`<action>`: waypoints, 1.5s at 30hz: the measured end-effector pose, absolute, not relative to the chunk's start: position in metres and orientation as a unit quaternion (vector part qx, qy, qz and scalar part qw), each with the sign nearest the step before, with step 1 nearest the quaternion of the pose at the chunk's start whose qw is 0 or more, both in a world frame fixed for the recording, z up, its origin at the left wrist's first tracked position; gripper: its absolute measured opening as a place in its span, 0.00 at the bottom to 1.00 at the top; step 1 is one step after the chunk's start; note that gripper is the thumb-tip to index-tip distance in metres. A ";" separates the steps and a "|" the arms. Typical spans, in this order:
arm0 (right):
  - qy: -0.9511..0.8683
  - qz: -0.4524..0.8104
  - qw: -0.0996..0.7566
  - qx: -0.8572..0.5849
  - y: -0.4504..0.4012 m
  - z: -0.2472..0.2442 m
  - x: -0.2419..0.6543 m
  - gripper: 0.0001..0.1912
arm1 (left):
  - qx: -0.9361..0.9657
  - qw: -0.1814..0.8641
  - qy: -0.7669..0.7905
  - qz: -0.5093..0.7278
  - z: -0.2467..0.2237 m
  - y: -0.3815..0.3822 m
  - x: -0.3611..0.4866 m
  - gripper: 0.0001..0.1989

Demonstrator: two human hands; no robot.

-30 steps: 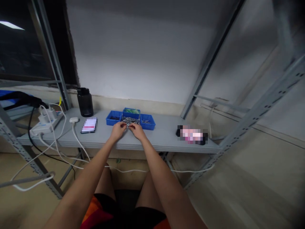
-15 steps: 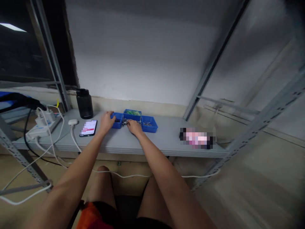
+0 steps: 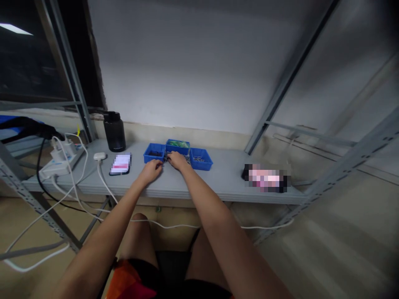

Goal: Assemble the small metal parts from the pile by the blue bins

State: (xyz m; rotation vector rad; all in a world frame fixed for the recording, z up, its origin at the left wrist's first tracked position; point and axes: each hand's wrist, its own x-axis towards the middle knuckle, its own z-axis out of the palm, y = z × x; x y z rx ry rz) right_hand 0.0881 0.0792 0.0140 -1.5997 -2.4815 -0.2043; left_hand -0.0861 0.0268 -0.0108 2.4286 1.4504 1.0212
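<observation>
My left hand (image 3: 152, 170) is at the front edge of the left blue tray (image 3: 149, 158), which holds dark pieces. Its fingers are bent, and whether they hold anything is too small to see. Between the trays, my right hand (image 3: 177, 160) reaches down with fingers closed over small metal parts (image 3: 186, 157); what it grips is hidden. Behind it stands a blue tray with green items (image 3: 178, 144). The right blue tray (image 3: 202, 166) has thin metal pieces (image 3: 198, 159) inside.
A black bottle (image 3: 114, 132), a phone (image 3: 121, 163) and a white charger (image 3: 99, 156) are at the left. Farther left is a power strip (image 3: 64, 164) with loose cables. A blurred-out object (image 3: 265, 177) lies at the right, near the metal shelf frame (image 3: 288, 79).
My left hand has moved from the left tray's side to its front, nearer my right hand. The view has shifted slightly; my right hand stays at the metal parts.
</observation>
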 end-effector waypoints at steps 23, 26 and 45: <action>-0.832 -0.096 0.085 -0.540 0.072 0.023 0.108 0.15 | 0.829 0.026 0.493 0.262 -0.011 0.022 -0.082 0.14; -0.829 -0.093 0.128 -0.536 0.062 0.029 0.118 0.14 | 0.830 0.018 0.486 0.274 -0.012 0.023 -0.084 0.15; -0.823 0.078 0.307 -0.471 0.019 -0.022 0.131 0.06 | 0.807 0.158 0.475 0.313 -0.010 0.013 -0.047 0.14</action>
